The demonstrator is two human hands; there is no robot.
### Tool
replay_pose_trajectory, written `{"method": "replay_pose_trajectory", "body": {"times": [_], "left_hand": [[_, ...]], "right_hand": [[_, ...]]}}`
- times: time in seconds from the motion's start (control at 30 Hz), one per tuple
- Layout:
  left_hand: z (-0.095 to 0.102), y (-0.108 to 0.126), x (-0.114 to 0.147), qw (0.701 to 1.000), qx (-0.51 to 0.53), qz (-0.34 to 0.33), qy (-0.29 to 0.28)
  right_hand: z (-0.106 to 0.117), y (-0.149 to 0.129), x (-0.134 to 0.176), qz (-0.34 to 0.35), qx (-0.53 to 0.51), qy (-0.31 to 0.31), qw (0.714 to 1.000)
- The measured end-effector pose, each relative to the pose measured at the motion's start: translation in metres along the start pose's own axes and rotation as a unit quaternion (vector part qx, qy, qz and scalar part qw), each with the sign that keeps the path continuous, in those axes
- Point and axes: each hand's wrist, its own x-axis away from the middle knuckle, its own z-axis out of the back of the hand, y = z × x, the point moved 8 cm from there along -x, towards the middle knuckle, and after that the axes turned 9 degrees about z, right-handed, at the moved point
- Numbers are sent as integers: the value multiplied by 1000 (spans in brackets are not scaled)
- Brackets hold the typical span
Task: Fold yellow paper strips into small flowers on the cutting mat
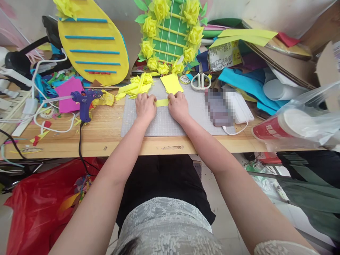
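Observation:
A narrow strip of yellow paper (pixel 162 102) stretches between my two hands, just above or on the grey cutting mat (pixel 164 128). My left hand (pixel 146 105) is closed on its left end, and my right hand (pixel 178 106) grips the right end. Beyond the right hand lies a stack of yellow paper sheets (pixel 172 83). Several cut yellow paper pieces (pixel 136 86) are heaped past the left hand. White-handled scissors (pixel 201 80) rest at the mat's back edge. The fingertips are partly hidden under the hands.
A purple glue gun (pixel 84 104) stands at left, its cord hanging over the table edge. To the right are a blurred phone (pixel 218 107), a white power bank (pixel 239 107) and a bagged paper cup (pixel 273 126). Yellow (pixel 92 42) and green flower-trimmed (pixel 170 35) craft boards lean behind.

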Motion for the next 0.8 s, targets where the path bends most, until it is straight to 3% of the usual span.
{"method": "replay_pose_trajectory", "body": {"times": [0.2, 0.37, 0.63, 0.73, 0.8], "left_hand": [[1, 5, 2, 1000, 13, 14, 7], [0, 4, 2, 1000, 0, 15, 13], [0, 2, 1, 1000, 6, 30, -1], [0, 2, 1, 1000, 1, 29, -1], [0, 2, 0, 1000, -2, 30, 0]], "right_hand": [[5, -8, 2, 9, 11, 17, 1000], [7, -14, 5, 7, 26, -19, 999], [13, 15, 5, -36, 7, -28, 999], [17, 3, 0, 25, -21, 2, 999], [11, -14, -3, 94, -52, -10, 994]]}}
